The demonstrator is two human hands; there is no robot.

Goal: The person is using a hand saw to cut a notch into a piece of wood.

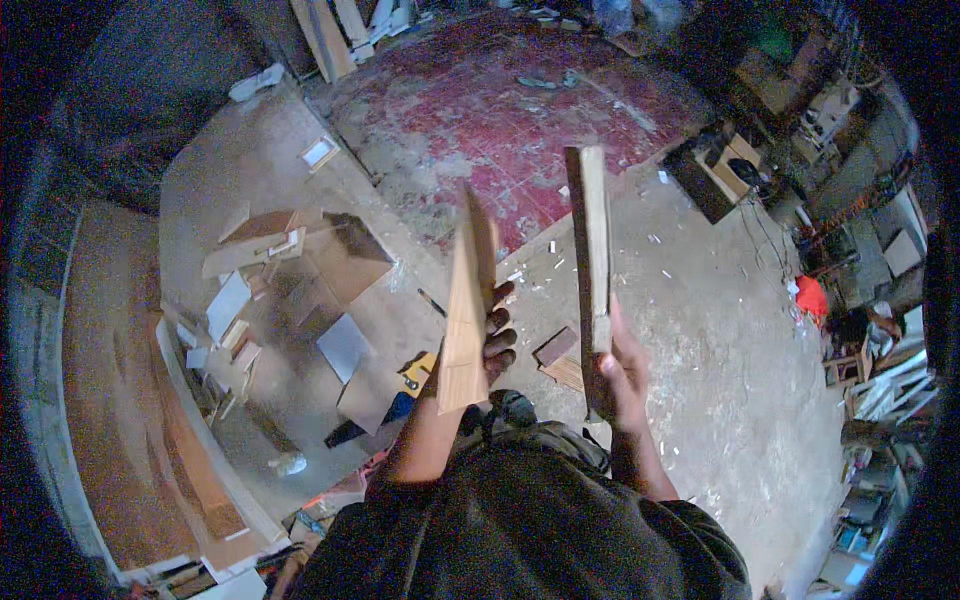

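My left hand (pixel 498 335) is closed around a light brown wooden board (pixel 466 330), which stands tilted on edge in front of me. Only the fingers show past the board's right side; the thumb is hidden. In my right hand (pixel 625 370) is a narrow wooden plank (pixel 594 240) with one dark face and a pale edge, held near its lower end and pointing away from me. The two pieces are apart, roughly side by side. Below and between them, a small stack of wood pieces (pixel 562 358) lies on the floor.
Cut boards and offcuts (pixel 340 265) litter the floor on the left, near a yellow tool (pixel 418 372). Large brown panels (pixel 120 380) lean at far left. A red-painted floor patch (pixel 500 100) lies ahead. On the right are a wooden box (pixel 733 168), cables and a red object (pixel 810 298).
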